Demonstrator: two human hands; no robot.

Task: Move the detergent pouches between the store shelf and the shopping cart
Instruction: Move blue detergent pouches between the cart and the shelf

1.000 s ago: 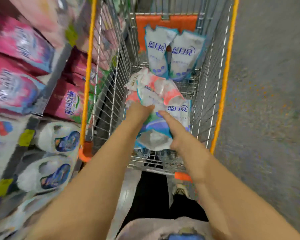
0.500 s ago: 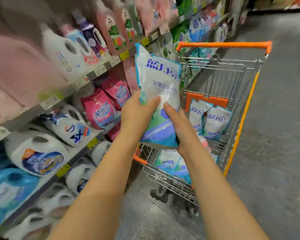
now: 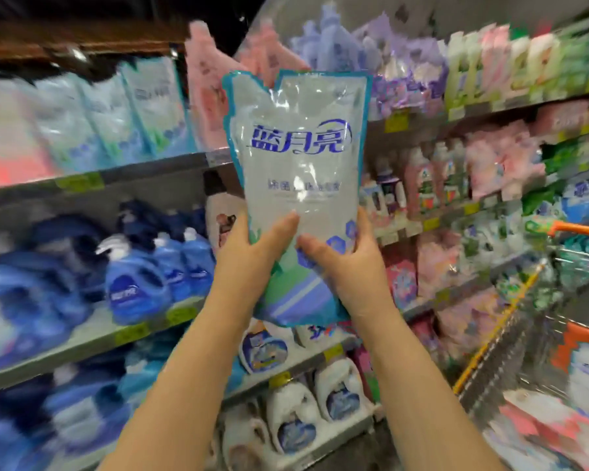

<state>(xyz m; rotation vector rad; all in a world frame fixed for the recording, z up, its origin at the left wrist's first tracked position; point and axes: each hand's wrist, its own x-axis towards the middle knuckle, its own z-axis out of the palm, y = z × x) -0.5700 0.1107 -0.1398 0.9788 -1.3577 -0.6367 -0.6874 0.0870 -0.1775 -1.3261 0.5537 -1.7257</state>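
Faces matching pouches on the store shelf, up-left. Grips detergent pouch low in midair, long axis upright: left hand, nearer that row, then right hand, fingers curled round its edges. Leaves shopping cart far right.

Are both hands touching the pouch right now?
Touching. The head view shows the left hand and right hand gripping the pouch low down, thumbs on its front.

Both bare forearms were angled upward side by side. The left hand and right hand gripped the glossy white-and-blue plastic detergent pouch low, thumbs nearly touching.
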